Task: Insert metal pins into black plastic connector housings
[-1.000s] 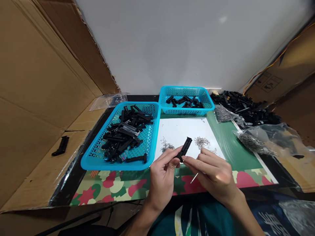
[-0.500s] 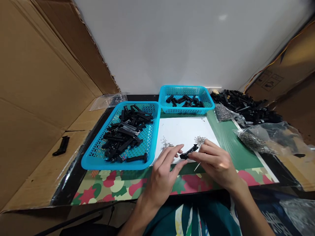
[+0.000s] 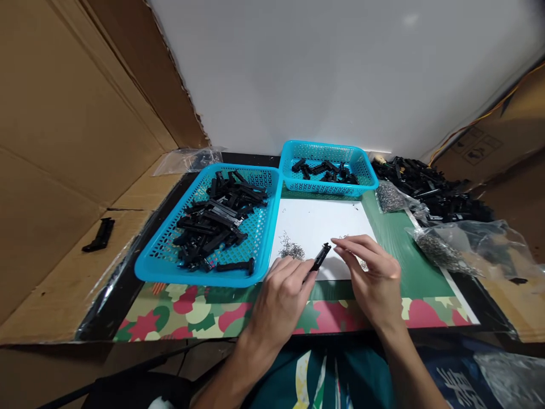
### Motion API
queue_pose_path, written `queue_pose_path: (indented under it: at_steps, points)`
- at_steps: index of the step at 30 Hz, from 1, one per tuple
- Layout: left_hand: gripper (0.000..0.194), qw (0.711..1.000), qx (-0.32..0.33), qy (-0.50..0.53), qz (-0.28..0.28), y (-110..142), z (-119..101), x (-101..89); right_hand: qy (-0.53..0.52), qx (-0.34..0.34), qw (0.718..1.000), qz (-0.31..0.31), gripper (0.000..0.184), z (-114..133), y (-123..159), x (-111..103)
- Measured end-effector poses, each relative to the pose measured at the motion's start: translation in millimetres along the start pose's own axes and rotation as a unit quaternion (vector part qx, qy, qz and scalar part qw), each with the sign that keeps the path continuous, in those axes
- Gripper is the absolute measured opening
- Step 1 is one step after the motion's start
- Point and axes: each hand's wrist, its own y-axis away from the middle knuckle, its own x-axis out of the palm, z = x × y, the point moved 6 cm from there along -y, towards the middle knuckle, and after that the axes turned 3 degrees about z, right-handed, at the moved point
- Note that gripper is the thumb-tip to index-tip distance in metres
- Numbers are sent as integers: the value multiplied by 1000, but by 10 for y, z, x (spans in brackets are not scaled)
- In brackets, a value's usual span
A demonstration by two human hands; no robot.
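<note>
The left hand's fingers are closed around a slim black plastic piece, its upper end poking out, tilted away, and its lower end hidden in the grip. Just right of that end, the right hand has thumb and forefinger nearly together, apart from the piece; whether anything tiny is pinched there cannot be told, and the other fingers are partly hidden. Beneath the fingers lies white paper, its near part covered by the hands. Beyond the left knuckles is a pile of tiny wire bits, too small to make out singly; a second pile is mostly hidden behind the right hand. Left of the fingers, a large blue basket holds jumbled black parts; straight beyond, a smaller basket holds fewer. Farther right are a blurred dark heap and a cloudy plastic bag.
</note>
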Motion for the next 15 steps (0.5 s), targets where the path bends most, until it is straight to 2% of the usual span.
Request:
queue_pose_path:
  at_steps: [3, 6, 9, 15]
  points:
    - [13, 1000, -3, 4, 4, 6, -1, 17, -98, 117, 986, -63, 12, -104, 51, 52]
    - [14, 1000, -6, 12, 7, 7, -3, 21, -177, 188, 964, -58, 9, -127, 71, 193]
    - [17, 1000, -5, 23, 6, 4, -4, 20, -189, 194, 962, -25, 12, -74, 50, 317]
    - [18, 1000, -4, 29, 5, -4, -3, 14, -103, 160, 982, -11, 12, 2, 46, 385]
